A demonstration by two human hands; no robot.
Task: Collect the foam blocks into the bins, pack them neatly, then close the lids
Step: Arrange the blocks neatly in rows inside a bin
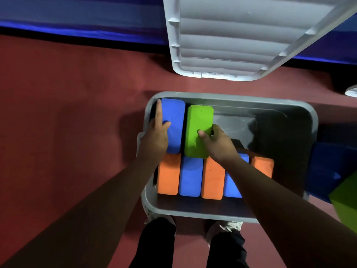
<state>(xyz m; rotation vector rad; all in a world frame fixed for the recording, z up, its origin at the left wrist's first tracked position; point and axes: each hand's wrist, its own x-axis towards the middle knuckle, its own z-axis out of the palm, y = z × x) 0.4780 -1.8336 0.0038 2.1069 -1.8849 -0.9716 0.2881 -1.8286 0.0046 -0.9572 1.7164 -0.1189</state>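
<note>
Grey bin (193,214) stands on the red floor (77,93), with its lid (231,35) off and propped up beyond the far rim.

Near row inside the bin, left to right and packed side by side: orange block (168,175), blue block (190,176), second orange block (212,178), second blue block (231,186) partly hidden by the right forearm, and third orange block (262,167).

Far row: far blue block (173,117) lies against the bin's left wall. The left hand (156,136) is on it, with fingers straight along its left side and thumb resting on its top face.

Green block (199,120) lies just right of the far blue block, with a narrow gap between them. The right hand (218,144) grips its near right part, thumb on top and fingers curled round the right edge.

The rest of the far row shows bare bin floor. A loose green block (345,202) lies outside the bin at the right edge.
</note>
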